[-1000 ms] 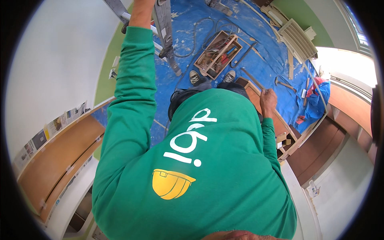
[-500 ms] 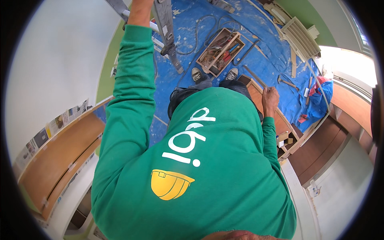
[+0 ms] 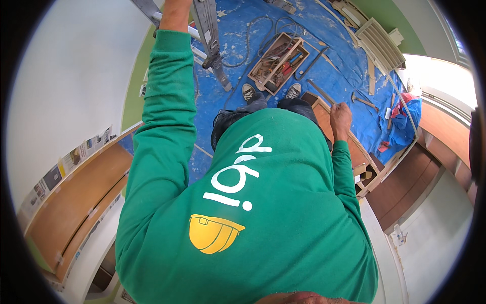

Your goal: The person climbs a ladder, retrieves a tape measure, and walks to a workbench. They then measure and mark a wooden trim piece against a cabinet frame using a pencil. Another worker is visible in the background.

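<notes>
My right hand (image 3: 341, 120) is closed around one end of a narrow, flat, grey-brown strip (image 3: 320, 91), which points away toward the toolbox; its exact kind is unclear. Below that hand lies a brown wooden panel (image 3: 323, 119) with a pale edge. My left arm reaches up past a grey metal stepladder (image 3: 208, 35). Only the left wrist shows at the top edge, so the hand and anything it touches are cut off. In front of my shoes stands an open wooden toolbox (image 3: 259, 80) filled with hand tools.
A blue sheet (image 3: 238, 30) covers the floor. On it lie a dark cable (image 3: 248, 43), a dark curved bar (image 3: 311, 64) and a hammer (image 3: 365, 102). A slatted panel (image 3: 380, 43) leans at the far right. Wooden boards (image 3: 83, 202) line the left wall.
My right hand has moved slightly away from me, and the strip's far end has shifted a little with it. The left arm has risen very slightly.
</notes>
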`<state>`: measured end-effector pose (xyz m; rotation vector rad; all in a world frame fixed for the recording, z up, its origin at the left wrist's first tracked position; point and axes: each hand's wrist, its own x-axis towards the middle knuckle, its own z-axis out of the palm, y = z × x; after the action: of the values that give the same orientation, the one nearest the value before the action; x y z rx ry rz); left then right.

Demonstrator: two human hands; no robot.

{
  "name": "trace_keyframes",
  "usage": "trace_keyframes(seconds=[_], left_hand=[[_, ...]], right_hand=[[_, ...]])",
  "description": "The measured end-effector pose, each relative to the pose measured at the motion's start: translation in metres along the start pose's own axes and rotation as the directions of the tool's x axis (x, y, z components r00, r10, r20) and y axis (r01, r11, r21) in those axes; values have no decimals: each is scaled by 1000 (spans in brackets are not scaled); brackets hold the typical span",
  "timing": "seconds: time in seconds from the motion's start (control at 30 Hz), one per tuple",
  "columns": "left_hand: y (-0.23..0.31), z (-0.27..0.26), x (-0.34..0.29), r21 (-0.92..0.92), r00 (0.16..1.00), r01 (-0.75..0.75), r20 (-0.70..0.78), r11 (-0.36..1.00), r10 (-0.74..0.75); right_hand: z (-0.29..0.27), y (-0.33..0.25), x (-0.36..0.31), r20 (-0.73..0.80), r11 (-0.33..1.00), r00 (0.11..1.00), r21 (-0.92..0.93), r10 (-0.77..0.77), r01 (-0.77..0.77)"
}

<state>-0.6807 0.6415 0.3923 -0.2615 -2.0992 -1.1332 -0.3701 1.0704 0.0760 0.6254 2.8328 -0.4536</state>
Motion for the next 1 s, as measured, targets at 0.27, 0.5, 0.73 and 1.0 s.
trace_keyframes(seconds=[0.27, 0.5, 0.73, 1.0], left_hand=[[-1, 1, 0, 24, 1000, -16, -7, 1000, 16], [-6, 2, -2, 256, 974, -187, -77, 948, 213], [26, 26, -129, -168, 932, -184, 282, 968, 226], [-124, 164, -455, 227, 105, 669, 913, 708, -393]], right_hand=[[3, -10, 4, 51, 999, 999, -51, -13, 16], [-3, -11, 7, 49, 998, 999, -63, -13, 16], [-16, 17, -19, 51, 991, 990, -46, 130, -128], [-32, 61, -26, 11, 989, 990, 42, 141, -141]])
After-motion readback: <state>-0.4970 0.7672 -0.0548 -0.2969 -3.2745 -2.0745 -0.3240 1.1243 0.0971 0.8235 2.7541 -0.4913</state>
